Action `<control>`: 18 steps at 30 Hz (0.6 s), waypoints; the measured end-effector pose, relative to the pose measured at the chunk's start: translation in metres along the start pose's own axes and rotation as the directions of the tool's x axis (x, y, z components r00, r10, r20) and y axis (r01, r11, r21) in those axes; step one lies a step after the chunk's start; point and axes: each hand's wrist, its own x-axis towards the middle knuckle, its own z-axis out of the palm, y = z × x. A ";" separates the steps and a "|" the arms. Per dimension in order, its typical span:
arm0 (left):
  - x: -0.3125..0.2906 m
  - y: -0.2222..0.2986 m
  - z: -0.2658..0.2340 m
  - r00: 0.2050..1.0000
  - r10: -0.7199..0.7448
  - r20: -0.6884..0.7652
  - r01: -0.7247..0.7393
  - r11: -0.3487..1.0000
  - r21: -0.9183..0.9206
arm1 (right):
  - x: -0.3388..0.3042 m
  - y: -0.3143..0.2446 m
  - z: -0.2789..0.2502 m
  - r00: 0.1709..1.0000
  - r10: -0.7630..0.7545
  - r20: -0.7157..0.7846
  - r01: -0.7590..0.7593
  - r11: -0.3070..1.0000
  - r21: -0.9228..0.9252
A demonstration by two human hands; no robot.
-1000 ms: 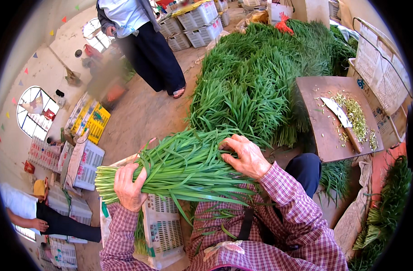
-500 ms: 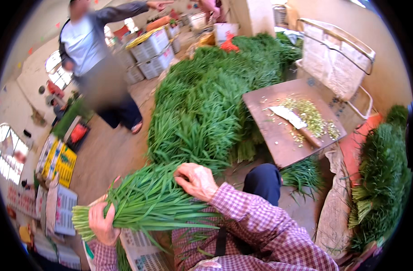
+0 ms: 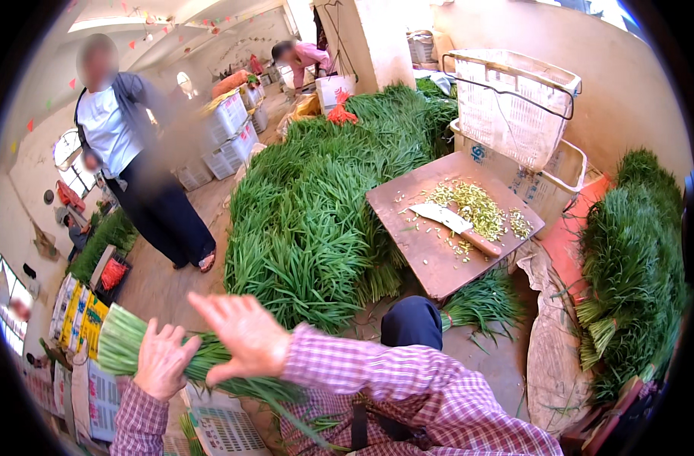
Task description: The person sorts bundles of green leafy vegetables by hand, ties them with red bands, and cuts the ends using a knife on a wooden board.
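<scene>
My left hand (image 3: pixel 164 361) is wrapped round a bunch of garlic chives (image 3: pixel 123 340). The pale cut stems stick out to the left, slightly raised, and the green leaves trail to the right over my lap. My right hand (image 3: pixel 244 334) is over the bunch just right of my left hand, fingers stretched out and thumb spread, slightly blurred. It holds nothing, and whether it touches the leaves I cannot tell. My right forearm and hand hide the middle of the bunch.
A large heap of chives (image 3: pixel 301 220) lies ahead. Right of it, a low board (image 3: pixel 438 270) carries a wooden-handled knife (image 3: pixel 457 226) and chopped bits. White crates (image 3: pixel 510 106) are stacked behind; more bunches (image 3: pixel 632 266) lie far right. A person (image 3: pixel 115 137) stands at the left.
My right hand has moved left along the bunch toward my left hand, its fingers now spread. The stem ends have risen. The standing person's outstretched arm has come down, and the view has shifted.
</scene>
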 end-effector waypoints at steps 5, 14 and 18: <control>0.039 0.011 -0.042 0.992 0.115 0.052 -0.115 0.993 0.002 | -0.017 0.011 0.022 0.937 0.229 0.264 -0.299 0.916 0.268; 0.023 0.036 -0.107 0.891 -0.064 -0.450 -0.021 0.983 -0.182 | -0.049 0.048 0.011 0.917 0.399 0.030 -0.267 0.555 0.788; -0.003 0.015 -0.049 0.570 -0.762 -0.308 -0.090 0.315 -0.945 | -0.051 0.045 -0.026 0.902 0.370 0.221 -0.360 0.363 0.860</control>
